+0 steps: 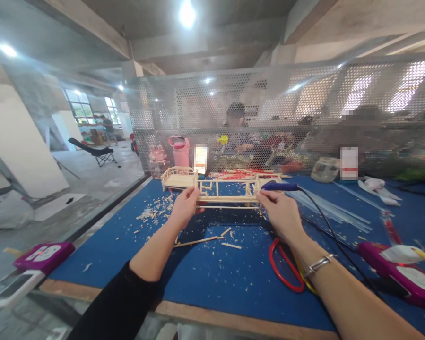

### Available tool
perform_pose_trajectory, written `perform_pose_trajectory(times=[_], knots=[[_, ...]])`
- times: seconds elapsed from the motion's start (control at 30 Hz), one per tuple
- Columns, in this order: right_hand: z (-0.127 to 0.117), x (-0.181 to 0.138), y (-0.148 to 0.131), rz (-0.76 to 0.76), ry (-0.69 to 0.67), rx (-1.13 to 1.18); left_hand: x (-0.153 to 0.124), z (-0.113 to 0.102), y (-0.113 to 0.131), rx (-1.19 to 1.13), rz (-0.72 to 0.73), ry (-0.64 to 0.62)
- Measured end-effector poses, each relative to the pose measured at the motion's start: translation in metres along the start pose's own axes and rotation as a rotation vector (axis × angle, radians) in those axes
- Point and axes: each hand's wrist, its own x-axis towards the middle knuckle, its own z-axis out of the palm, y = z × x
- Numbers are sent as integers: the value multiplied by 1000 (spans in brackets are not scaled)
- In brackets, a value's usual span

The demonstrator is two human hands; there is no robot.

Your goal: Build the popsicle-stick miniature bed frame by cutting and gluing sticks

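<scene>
Between my two hands a small frame of thin wooden sticks (229, 198) is held up above the blue tabletop (212, 274). My left hand (186, 208) pinches its left end between thumb and fingers. At the other end, my right hand (279, 210) closes on the frame's right corner. Behind the left end stands a small wooden stick model with railings (178, 179). A blue glue gun (281, 187) with a black cord lies just past my right fingers. Under my right wrist rest scissors with red handles (286, 271).
Wood scraps (155, 210) and loose sticks (198, 242) litter the table. Clear glue sticks (333, 208) lie at the right, near a glass jar (325, 170). Purple devices (44, 255) sit at both sides. A perforated metal screen (269, 94) closes the back, with people behind it.
</scene>
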Motion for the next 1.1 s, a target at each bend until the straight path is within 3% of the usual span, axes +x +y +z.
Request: perform_pose_trajectory(times=[0.3,0.43,0.5,0.57,0.7,0.83,1.0,1.1], knots=[[6,-2,-2,-45,-128,-245,-4,2,-1,19,-1,9],[5,-7,-5,-135,-150,-279,-6,5,-2,13,8,26],[2,-10,-9,-228,-243,-323,-7,6,-3,28,28,17],[-2,-12,-14,-300,-424,-443,-7,5,-5,63,54,1],[-7,-15,-17,-231,-701,-868,-5,3,-9,101,87,-6],[-5,-19,-12,-175,-716,-1057,-3,4,-15,188,129,-24],[-4,-18,-11,-169,-716,-1039,0,4,-21,234,200,-48],[-16,-14,-17,-131,-714,-1025,1,1,-22,232,252,-17]])
